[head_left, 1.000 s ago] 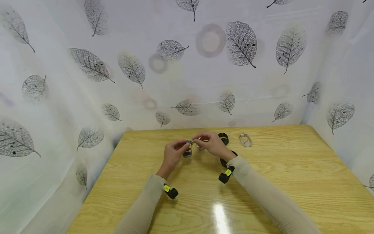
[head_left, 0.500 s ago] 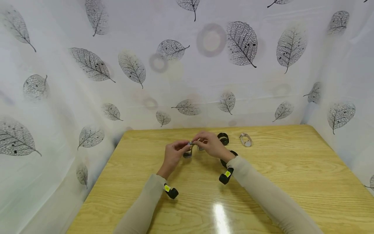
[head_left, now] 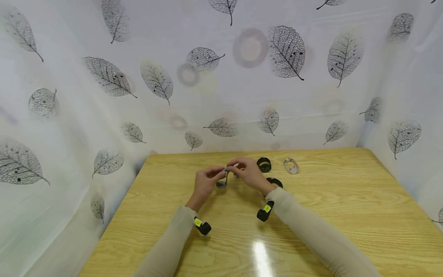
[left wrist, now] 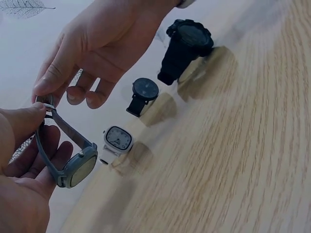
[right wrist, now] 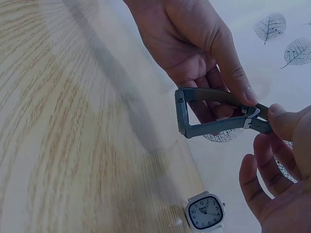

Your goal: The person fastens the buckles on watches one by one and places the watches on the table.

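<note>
A wristwatch with a grey-blue strap [head_left: 222, 184] hangs between both hands above the table, its strap closed into a loop. In the left wrist view its watch case [left wrist: 81, 167] points down and to the right. My left hand [head_left: 204, 184] pinches the strap close to the buckle, with thumb and fingers. From the other side, my right hand [head_left: 250, 174] pinches the strap's end between thumb and forefinger. A pale keeper band [right wrist: 251, 118] shows on the strap in the right wrist view. Fingers partly hide the buckle.
Beside the hands stands a white square-faced watch [left wrist: 118, 139]. Further along are a black round watch [left wrist: 145, 89] and a bulky black watch [left wrist: 193, 36]. A pink-strapped watch [head_left: 291, 166] lies at the back right of the wooden table [head_left: 339, 200]. A leaf-printed curtain surrounds it.
The right wrist has shifted slightly down and left, uncovering more of the black watch beside it. Both hands keep hold of the grey-blue watch strap in about the same place.
</note>
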Available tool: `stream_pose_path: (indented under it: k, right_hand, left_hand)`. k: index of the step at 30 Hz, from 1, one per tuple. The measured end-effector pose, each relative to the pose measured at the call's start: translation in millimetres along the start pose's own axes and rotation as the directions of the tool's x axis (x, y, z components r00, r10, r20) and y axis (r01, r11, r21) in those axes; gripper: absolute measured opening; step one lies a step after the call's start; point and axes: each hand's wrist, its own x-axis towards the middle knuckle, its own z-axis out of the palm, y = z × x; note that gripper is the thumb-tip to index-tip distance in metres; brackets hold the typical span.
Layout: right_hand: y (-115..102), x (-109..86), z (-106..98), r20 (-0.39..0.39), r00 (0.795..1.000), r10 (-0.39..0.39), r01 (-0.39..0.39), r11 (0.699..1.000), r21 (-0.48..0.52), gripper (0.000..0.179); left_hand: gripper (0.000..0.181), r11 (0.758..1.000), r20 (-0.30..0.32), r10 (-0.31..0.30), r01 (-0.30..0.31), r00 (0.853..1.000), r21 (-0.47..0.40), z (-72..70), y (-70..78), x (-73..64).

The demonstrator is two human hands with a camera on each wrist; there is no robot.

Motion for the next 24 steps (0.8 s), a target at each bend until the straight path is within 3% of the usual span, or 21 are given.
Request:
stream_pose_path:
  k: [4,14,24]
  right_hand:
    - [21,4.7,3,-0.003,1.0,-0.006,0.006,1.0,-0.019,0.017]
    - [25,4.4,3,0.004,1.0,-0.026,0.026,0.998,-0.057,0.017]
    - [27,-0.6,7,-0.055,0.997,0.046,-0.039,0.992,0.121,0.024]
  left_hand:
    - [0.026,1.0,0.007,0.005,-0.005,1.0,-0.011,-0.1,-0.2,-0.5]
    - [0.023,1.0,0.004,0.007,-0.007,1.0,-0.001,3.4,-0.6,-1.2]
    - [0.022,0.999,-0.018,0.025,-0.025,1.0,-0.041,5.8,-0.3,1.9]
